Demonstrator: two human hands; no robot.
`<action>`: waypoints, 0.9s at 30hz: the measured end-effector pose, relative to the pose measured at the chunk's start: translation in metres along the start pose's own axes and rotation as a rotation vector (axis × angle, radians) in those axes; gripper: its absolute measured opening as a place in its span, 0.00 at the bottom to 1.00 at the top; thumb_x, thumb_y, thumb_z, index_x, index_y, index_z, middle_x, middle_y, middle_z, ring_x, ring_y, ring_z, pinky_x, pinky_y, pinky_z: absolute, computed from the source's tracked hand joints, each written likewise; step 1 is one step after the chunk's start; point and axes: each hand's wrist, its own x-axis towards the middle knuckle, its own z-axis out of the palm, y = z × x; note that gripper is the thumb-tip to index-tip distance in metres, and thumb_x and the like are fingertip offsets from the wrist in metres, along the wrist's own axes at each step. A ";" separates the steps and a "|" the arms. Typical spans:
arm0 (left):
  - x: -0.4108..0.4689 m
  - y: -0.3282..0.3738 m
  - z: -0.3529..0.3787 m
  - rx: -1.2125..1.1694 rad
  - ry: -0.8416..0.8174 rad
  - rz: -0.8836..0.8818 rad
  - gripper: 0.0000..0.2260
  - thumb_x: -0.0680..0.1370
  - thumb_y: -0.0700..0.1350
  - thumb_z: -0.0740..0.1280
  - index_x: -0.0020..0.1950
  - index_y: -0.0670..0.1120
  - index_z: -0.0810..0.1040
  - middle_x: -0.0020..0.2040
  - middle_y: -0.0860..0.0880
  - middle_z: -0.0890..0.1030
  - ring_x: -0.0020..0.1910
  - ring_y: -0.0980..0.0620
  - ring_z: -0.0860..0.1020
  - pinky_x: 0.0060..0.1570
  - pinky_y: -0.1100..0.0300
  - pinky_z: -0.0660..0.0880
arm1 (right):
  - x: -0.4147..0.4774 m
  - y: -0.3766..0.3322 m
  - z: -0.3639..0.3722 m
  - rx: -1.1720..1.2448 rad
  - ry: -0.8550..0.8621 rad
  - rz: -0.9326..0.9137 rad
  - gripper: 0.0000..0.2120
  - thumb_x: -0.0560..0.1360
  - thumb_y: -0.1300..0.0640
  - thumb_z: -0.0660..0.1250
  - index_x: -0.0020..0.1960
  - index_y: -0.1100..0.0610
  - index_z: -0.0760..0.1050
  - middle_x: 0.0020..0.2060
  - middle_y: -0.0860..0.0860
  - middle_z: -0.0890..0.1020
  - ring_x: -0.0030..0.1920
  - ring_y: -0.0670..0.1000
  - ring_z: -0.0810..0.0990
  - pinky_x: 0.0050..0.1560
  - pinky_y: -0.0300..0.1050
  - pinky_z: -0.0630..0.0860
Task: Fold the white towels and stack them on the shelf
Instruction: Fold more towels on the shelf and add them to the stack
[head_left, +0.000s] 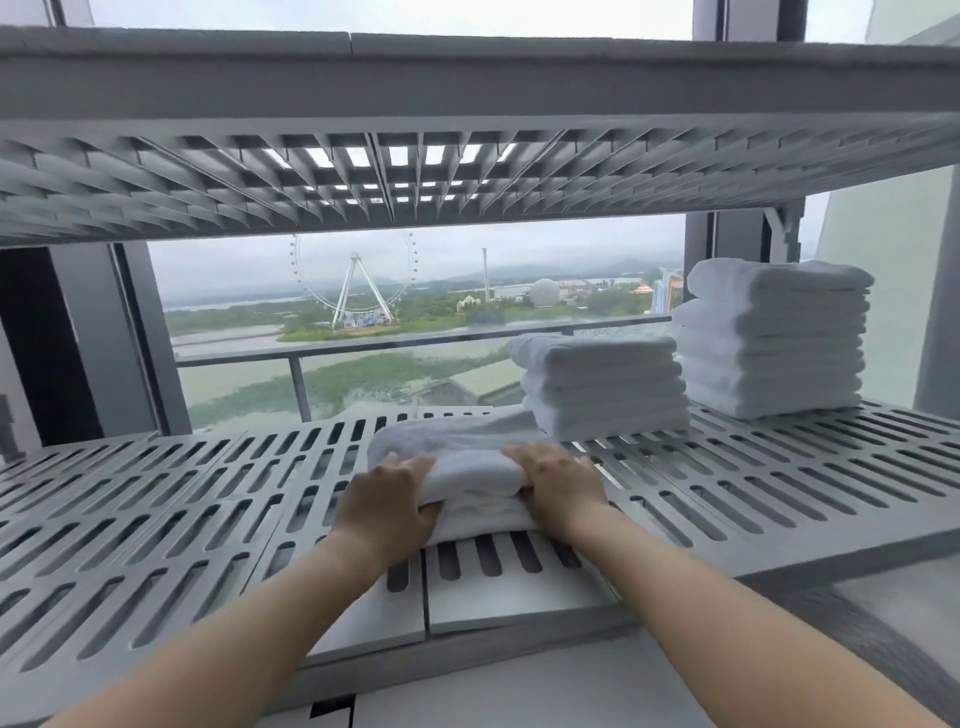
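A folded white towel (467, 457) lies on the grey slotted shelf (156, 509), near its middle. My left hand (387, 501) grips the towel's left end, with fingers on top and thumb underneath. At the right end my right hand (558, 488) holds the towel the same way. To the right stands a stack of folded white towels (602, 384). A taller stack of folded towels (774, 338) sits beyond it at the far right.
An upper slotted shelf (467, 171) hangs low over the work area. Behind the shelf is a large window (363, 322) with a balcony rail. Grey shelf posts stand at the back right (779, 234).
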 end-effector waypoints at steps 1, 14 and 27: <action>0.000 0.008 0.001 0.030 0.015 0.001 0.19 0.74 0.58 0.61 0.64 0.54 0.71 0.52 0.47 0.77 0.48 0.44 0.79 0.44 0.55 0.74 | 0.004 0.009 -0.002 0.020 -0.003 -0.027 0.23 0.76 0.56 0.56 0.69 0.44 0.62 0.69 0.48 0.68 0.69 0.51 0.64 0.67 0.55 0.60; 0.008 0.010 -0.006 -0.052 -0.025 0.165 0.27 0.72 0.40 0.71 0.69 0.52 0.69 0.69 0.50 0.70 0.66 0.49 0.71 0.66 0.58 0.67 | -0.002 0.037 0.004 -0.148 0.527 -0.363 0.14 0.52 0.66 0.74 0.36 0.58 0.75 0.30 0.52 0.81 0.32 0.55 0.81 0.33 0.41 0.77; 0.007 -0.001 -0.009 -0.170 0.048 0.066 0.24 0.72 0.37 0.68 0.67 0.47 0.72 0.68 0.45 0.70 0.64 0.43 0.71 0.63 0.54 0.69 | 0.023 0.024 -0.001 -0.052 0.179 -0.339 0.21 0.74 0.50 0.63 0.67 0.46 0.69 0.63 0.48 0.77 0.62 0.55 0.75 0.60 0.48 0.70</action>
